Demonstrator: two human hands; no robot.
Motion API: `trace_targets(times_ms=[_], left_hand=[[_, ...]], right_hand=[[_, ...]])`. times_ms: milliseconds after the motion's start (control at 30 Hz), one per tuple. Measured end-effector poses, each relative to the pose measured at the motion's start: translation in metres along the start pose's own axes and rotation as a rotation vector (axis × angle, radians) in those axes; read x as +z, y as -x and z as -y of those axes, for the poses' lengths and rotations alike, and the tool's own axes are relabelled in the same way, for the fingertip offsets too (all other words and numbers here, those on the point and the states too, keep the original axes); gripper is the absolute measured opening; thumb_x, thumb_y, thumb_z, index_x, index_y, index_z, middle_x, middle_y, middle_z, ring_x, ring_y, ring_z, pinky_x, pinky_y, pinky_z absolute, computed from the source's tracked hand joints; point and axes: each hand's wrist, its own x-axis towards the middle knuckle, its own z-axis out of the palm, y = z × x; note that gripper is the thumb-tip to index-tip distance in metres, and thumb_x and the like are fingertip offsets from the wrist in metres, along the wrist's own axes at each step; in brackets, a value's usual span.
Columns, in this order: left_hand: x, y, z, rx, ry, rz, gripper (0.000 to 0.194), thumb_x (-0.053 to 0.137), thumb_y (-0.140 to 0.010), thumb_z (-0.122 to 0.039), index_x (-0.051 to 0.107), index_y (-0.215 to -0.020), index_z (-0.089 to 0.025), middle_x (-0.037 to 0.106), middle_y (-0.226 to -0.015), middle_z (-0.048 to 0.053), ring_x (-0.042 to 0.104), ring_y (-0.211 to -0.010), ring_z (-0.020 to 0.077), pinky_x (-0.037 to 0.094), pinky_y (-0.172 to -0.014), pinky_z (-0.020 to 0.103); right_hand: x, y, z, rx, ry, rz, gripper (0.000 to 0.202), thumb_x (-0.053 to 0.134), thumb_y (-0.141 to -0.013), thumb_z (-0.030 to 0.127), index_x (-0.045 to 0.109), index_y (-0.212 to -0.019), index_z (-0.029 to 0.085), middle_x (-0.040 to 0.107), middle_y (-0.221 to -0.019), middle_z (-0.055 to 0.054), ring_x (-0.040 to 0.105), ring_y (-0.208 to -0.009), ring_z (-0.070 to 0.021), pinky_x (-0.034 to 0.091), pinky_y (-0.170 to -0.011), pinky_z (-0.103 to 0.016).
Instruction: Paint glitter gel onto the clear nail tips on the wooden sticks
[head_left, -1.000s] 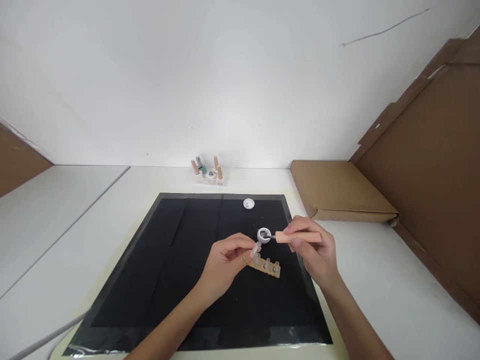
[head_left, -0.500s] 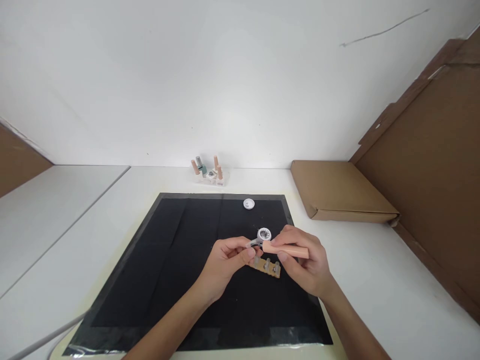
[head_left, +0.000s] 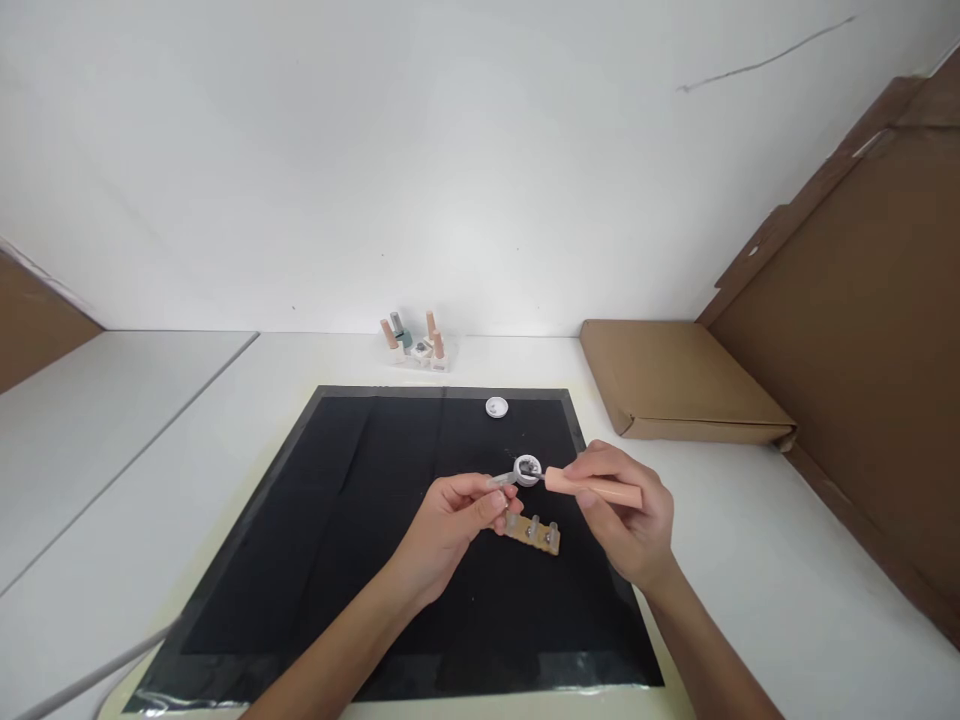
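My left hand (head_left: pixel 457 520) pinches a small, pale translucent false nail (head_left: pixel 502 480) between thumb and fingers. Closed round the peach handle of a nail polish brush (head_left: pixel 596 487) is my right hand (head_left: pixel 630 515). The dark brush end points left, at the opening of a small white jar (head_left: pixel 528 483) with dark, silvery contents; whether it touches them I cannot tell. Just below the hands lies a tan nail tip stand (head_left: pixel 541 537) carrying several clear nail tips, its left end partly behind my left fingers.
A white jar lid (head_left: pixel 496 407) lies on the black mat (head_left: pixel 375 560) beyond the jar. Several nail polish bottles stand in a clear holder (head_left: pixel 411 361) by the wall. At the right are a flat cardboard box (head_left: pixel 682 380) and a tall cardboard panel (head_left: pixel 862 300).
My right hand has moved right and slightly up, drawing the brush away from the false nail to the jar. My left hand stays nearly in place with the nail.
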Motion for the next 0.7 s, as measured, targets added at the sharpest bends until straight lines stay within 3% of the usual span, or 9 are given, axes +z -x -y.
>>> trace_targets(times_ms=[333,700], left_hand=[[0.0005,-0.0005,0.0022,-0.022,0.012,0.055,0.021,0.081,-0.066,-0.034,0.076,-0.070,-0.014,0.067,-0.064,0.002,0.052,-0.056,0.0065,0.041,-0.059,0.019],[-0.0048,-0.0018,0.0021,-0.035,0.055,0.027,0.022,0.081,-0.066,-0.034,0.076,-0.072,-0.013,0.068,-0.064,0.003,0.051,-0.053,0.0053,0.041,-0.058,0.019]], right_hand=[[0.0028,-0.0010,0.0049,0.065,-0.027,0.115,0.013,0.056,-0.084,0.012,0.061,-0.091,0.021,0.057,-0.068,0.001,0.051,-0.055,-0.0111,0.040,-0.049,-0.022],[0.0013,0.0010,0.0018,-0.009,-0.001,0.025,0.015,0.053,-0.081,0.010,0.059,-0.086,0.022,0.055,-0.062,0.002,0.046,-0.052,-0.0128,0.037,-0.047,-0.024]])
